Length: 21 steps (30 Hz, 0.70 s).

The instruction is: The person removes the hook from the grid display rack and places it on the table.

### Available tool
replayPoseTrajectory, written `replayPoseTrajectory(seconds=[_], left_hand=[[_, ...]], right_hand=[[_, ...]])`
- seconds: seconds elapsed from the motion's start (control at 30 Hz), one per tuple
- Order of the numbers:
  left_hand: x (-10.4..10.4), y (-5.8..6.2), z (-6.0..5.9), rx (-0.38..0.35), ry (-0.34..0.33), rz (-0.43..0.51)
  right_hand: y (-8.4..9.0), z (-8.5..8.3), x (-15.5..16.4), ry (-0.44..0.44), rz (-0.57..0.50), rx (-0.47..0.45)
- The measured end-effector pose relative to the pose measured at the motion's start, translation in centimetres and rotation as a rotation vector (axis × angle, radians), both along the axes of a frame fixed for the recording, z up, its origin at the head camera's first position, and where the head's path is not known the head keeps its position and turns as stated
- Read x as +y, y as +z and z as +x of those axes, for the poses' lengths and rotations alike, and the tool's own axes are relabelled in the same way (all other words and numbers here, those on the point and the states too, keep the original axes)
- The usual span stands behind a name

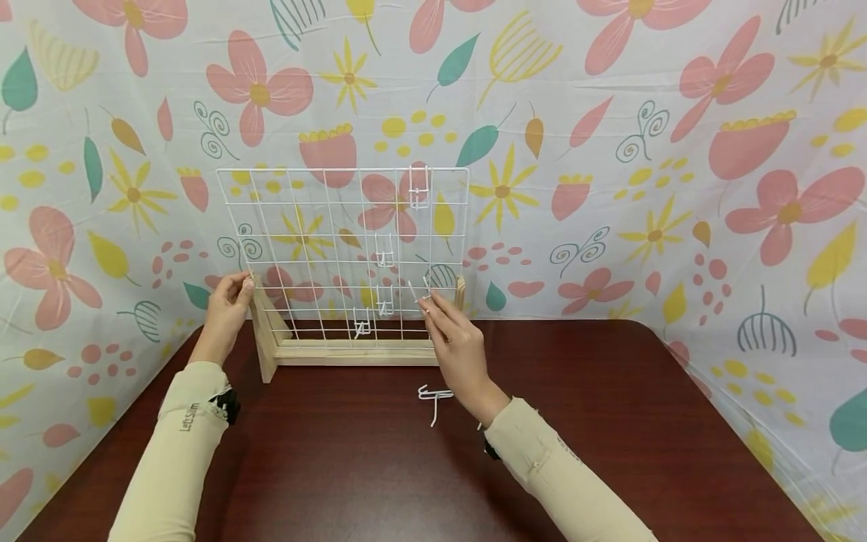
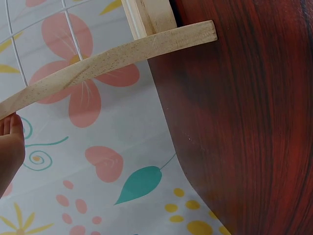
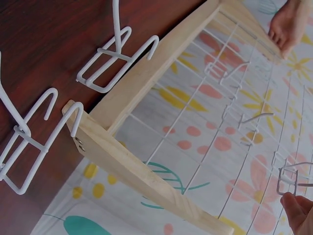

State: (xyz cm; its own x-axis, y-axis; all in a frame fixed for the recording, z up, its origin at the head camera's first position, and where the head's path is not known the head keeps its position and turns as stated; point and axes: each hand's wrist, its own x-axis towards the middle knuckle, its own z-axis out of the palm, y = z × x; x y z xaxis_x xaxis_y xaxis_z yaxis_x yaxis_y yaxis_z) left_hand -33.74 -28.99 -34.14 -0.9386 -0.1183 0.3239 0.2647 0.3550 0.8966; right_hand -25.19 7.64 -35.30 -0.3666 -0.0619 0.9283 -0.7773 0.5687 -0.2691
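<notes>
A white wire grid panel (image 1: 311, 262) stands upright in a wooden stand (image 1: 359, 360). My left hand (image 1: 226, 312) pinches the top of the stand's left wooden upright (image 2: 105, 63). In front of the grid's lower right, my right hand (image 1: 460, 350) holds a white wire hook (image 1: 413, 292) between thumb and fingers. That held hook (image 3: 280, 180) is close to the grid in the right wrist view; whether it touches the wires I cannot tell. Several similar hooks hang on the grid, one high at the right (image 1: 419, 197) and others lower in the middle.
Two loose white hooks lie on the dark red wooden table (image 1: 325, 452), one (image 3: 117, 41) near the stand's base and another (image 3: 58, 128) beside it, mostly behind my right wrist in the head view. A floral cloth (image 1: 582, 150) hangs behind the table.
</notes>
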Motion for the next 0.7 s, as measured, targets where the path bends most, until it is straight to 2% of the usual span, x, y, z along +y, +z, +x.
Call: replayPoseTrajectory(seconds=[0.3,0.7], left_hand=[[-0.1,-0.1,-0.1,0.019,-0.002,0.023],[0.1,-0.1,-0.1,0.014,0.008,0.024]], right_hand=[[-0.3,0.4,-0.2,0.034,0.068,0.043],[-1.2,1.1,-0.3,0.015,0.208,0.053]])
